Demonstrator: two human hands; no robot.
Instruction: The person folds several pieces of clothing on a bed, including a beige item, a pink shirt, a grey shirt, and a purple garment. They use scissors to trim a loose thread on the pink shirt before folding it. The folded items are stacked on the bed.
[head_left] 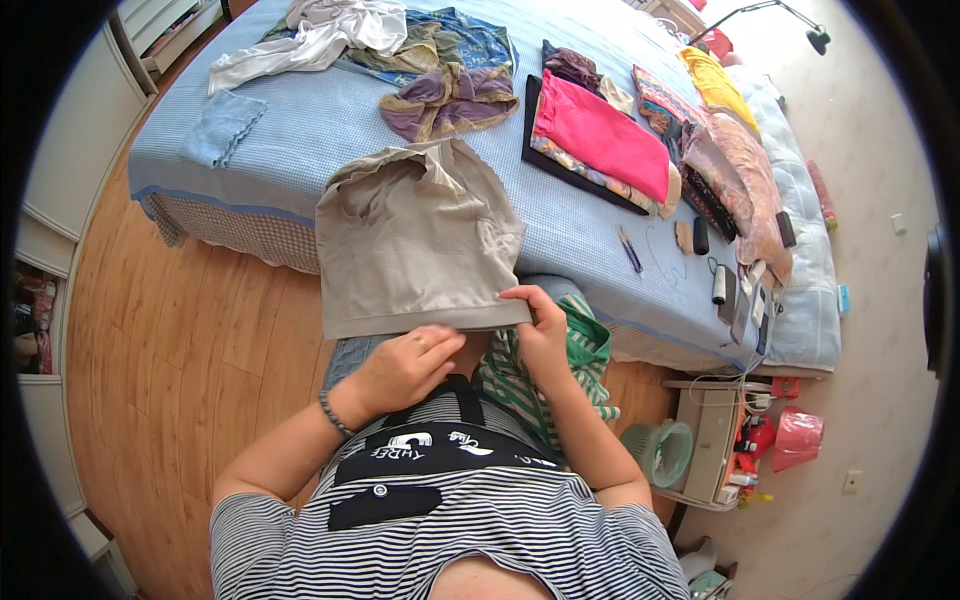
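Observation:
A grey top (pixel 420 240) lies spread over my lap and the near edge of the bed, its banded hem toward me. At the hem's right corner, my right hand (pixel 540 330) is closed, pinching the fabric between thumb and fingers. My left hand (pixel 415 365) rests along the middle of the hem with fingers stretched out toward the right; a slight blur covers the fingertips. It wears a ring, and a dark bead bracelet (pixel 336 414) circles the wrist. Beside my right forearm, a green and white striped cloth (pixel 560 360) hangs over my leg.
The blue-covered bed (pixel 280 160) carries a light blue folded cloth (pixel 224 128), a purple garment (pixel 450 100), a white garment (pixel 330 40) and a folded pink garment (pixel 605 135). Pens (pixel 630 250) lie at right. A green basket (pixel 660 452) stands near a small cabinet (pixel 705 440).

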